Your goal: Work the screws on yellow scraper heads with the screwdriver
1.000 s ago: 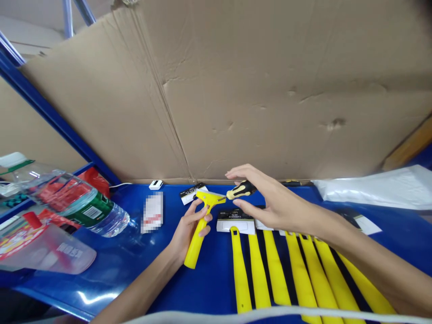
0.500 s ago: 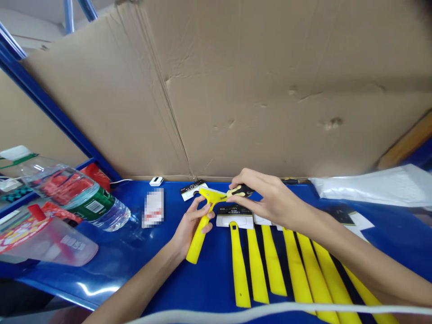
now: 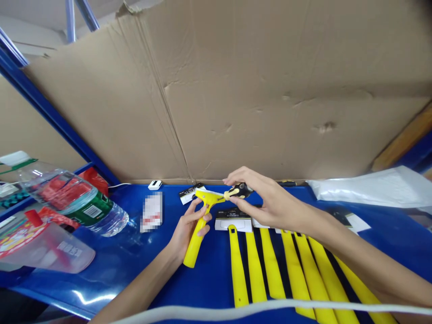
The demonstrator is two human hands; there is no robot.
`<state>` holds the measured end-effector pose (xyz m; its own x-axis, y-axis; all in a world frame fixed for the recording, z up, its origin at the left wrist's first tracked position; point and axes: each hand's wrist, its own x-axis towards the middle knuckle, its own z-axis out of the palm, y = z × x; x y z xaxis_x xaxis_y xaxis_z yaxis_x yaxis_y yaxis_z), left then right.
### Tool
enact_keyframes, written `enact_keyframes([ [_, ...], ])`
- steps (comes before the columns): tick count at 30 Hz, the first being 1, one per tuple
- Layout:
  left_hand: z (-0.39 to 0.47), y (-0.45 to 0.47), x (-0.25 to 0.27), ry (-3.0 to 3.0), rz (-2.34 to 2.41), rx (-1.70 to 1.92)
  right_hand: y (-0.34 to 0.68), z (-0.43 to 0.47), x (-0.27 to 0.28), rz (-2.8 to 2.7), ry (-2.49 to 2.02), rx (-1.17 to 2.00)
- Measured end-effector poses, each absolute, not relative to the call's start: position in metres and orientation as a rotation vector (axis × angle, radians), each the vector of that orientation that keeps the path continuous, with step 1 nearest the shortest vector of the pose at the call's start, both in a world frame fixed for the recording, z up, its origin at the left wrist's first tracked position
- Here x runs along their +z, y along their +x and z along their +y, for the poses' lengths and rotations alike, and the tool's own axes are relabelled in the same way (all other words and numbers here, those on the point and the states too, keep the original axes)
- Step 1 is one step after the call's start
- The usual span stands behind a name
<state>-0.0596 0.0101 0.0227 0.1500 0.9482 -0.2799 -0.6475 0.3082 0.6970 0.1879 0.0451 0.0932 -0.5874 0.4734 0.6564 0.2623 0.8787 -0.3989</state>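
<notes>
My left hand (image 3: 185,225) is closed round the handle of a yellow scraper (image 3: 193,248), its T-shaped head tilted up above the fingers. From the right, my right hand (image 3: 272,198) holds a screwdriver (image 3: 240,191) by its black and cream handle, thumb below and fingers above. The screwdriver points left, with its tip at the right end of the scraper head. Whether it sits in a screw is too small to tell. Several yellow handles (image 3: 239,270) lie side by side under my right forearm, upper ends by black-and-white packaging cards (image 3: 232,220).
On the left of the blue table (image 3: 128,256) are a large water bottle (image 3: 91,204) and a plastic cup (image 3: 72,254). A cardboard sheet (image 3: 236,112) walls off the back. A white plastic bag (image 3: 364,186) lies back right. A pale cable (image 3: 270,306) crosses in front.
The fingers of my right hand have shifted and loosened slightly on the screwdriver handle. My left hand keeps the scraper nearly in place. The whole view has moved a little.
</notes>
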Motion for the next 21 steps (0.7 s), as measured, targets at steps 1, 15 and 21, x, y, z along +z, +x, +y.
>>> enact_keyframes([
  [1,0.0105,-0.0599,0.0217,0.47,0.77,1.219,0.1882,0.0444,0.0937,-2.223,-0.519,0.338],
  [15,0.0147,-0.0646,0.0164,0.451,0.738,1.25,0.1906,0.0464,0.093,-2.193,-0.637,0.235],
  [21,0.0141,-0.0641,0.0168,0.453,0.733,1.235,0.1878,0.0451,0.0913,-2.206,-0.626,0.352],
])
